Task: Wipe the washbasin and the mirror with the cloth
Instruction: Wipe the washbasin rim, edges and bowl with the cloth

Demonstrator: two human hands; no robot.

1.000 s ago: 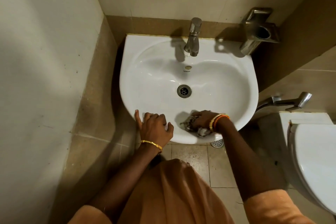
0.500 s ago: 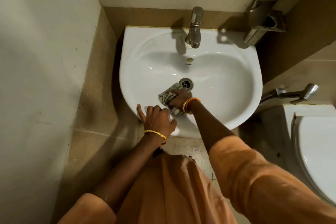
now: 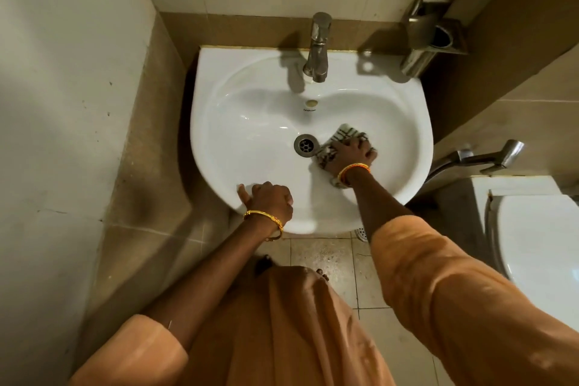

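Low in the frame, orange sleeves lead up to both arms. The left hand (image 3: 270,197) rests on the near rim of the white washbasin (image 3: 407,110), fingers curled loosely over the edge with nothing in them. Right of centre, the right hand (image 3: 349,153) presses the checked cloth (image 3: 347,132) flat against the bowl, fingers spread over it, just beside the drain (image 3: 304,144). Farther up, the tap (image 3: 318,47) stands at the back rim. A metal holder (image 3: 434,31) is mounted in the upper right.
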